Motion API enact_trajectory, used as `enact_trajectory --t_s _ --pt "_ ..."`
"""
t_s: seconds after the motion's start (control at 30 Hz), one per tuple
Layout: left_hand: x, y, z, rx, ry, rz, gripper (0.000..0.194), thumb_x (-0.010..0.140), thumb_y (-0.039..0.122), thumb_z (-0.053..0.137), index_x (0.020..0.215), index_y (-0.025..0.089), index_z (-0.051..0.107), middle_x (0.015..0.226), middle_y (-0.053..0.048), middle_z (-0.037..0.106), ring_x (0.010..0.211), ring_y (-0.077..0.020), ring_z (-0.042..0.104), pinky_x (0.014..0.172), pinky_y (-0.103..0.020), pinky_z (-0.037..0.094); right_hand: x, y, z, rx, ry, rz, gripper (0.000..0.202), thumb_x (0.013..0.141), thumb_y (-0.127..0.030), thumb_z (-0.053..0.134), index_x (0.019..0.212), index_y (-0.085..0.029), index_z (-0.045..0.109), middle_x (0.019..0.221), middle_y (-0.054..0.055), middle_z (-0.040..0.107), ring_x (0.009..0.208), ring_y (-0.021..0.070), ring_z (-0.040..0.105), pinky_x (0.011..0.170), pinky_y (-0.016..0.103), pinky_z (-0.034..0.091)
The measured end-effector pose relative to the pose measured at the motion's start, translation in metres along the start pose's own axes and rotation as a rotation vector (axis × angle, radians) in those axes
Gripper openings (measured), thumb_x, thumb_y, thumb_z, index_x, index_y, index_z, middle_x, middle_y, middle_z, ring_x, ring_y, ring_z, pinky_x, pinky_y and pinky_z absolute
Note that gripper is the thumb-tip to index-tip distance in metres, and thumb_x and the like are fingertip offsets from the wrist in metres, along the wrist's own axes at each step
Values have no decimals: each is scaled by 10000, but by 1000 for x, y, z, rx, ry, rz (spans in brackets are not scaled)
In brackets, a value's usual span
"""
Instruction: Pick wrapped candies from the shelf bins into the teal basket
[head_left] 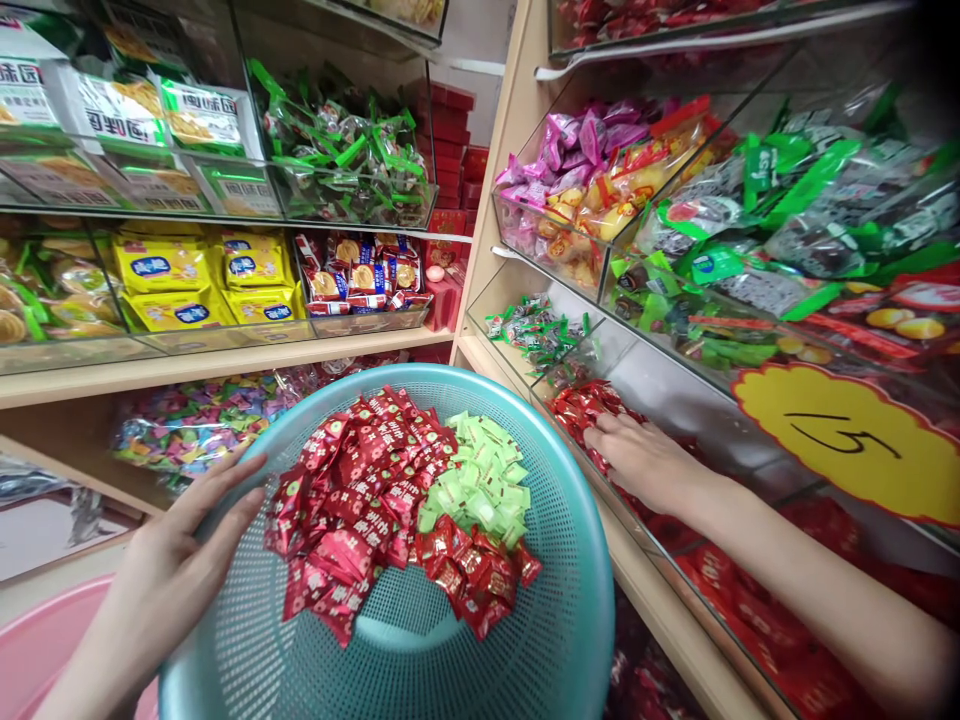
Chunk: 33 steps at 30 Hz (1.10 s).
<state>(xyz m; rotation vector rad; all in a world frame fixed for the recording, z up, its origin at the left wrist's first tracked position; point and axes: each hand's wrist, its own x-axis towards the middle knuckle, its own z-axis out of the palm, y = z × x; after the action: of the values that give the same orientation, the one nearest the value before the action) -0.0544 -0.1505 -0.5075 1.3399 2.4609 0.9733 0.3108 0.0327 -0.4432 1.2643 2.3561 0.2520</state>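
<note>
My left hand [176, 560] grips the left rim of a round teal plastic basket [577, 560], thumb and forefinger lying over the edge. Inside the basket are large red candy packets [360, 480], a pile of small light-green packets [480, 475] and some shiny red-wrapped candies [480, 580]. Over on the right, my right hand [637, 455] reaches into a clear shelf bin and its curled fingers press into red-wrapped candies [589, 405]. Its fingertips are partly hidden among them.
Clear bins on the left shelf hold yellow snack packs [184, 265] and green-wrapped sweets [345, 150]. Above my right arm hangs a yellow price tag [855, 440] reading 15. A pink tub [56, 640] stands at lower left. A wooden shelf edge [660, 610] runs beside the basket.
</note>
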Motion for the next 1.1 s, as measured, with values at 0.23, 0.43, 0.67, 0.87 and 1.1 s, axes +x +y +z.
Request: enact_trajectory --t_s 0.23,0.43,0.67,0.87,1.1 --pt "-1 2 1 0 -3 -8 595 651 633 420 1106 284 579 1248 -21 549 1059 -259 556 926 -440 404 -10 17 -14 82 243 -67 174 738 -155 521 911 -152 537 970 106 547 933 226 521 761 322 408" --pt "-1 -1 2 24 13 28 572 677 614 412 1111 280 577 1231 -25 563 1033 -256 573 895 -431 431 -25 -24 -38 472 255 -297 101 772 -204 476 866 -191 510 884 24 563 823 151 520 692 265 385" --pt "-3 -1 -1 50 12 56 535 699 581 416 1096 265 586 1238 -40 558 1065 -265 553 869 -396 453 -6 -85 -19 504 40 -447 126 686 -174 536 812 -170 526 822 27 603 722 139 541 573 247 341" --pt "-2 0 -1 28 11 54 542 696 583 420 1104 265 582 1226 -38 567 1076 -261 546 908 -393 425 8 -105 -25 355 -119 -434 159 680 -183 547 831 -140 568 818 65 628 715 165 572 506 254 289" --pt "-3 0 -1 20 -17 37 532 701 579 426 1118 281 566 1260 -22 538 1080 -251 543 896 -379 437 15 -109 -20 379 -54 -436 225 673 -176 583 897 -152 572 836 51 633 706 152 567 509 251 280"
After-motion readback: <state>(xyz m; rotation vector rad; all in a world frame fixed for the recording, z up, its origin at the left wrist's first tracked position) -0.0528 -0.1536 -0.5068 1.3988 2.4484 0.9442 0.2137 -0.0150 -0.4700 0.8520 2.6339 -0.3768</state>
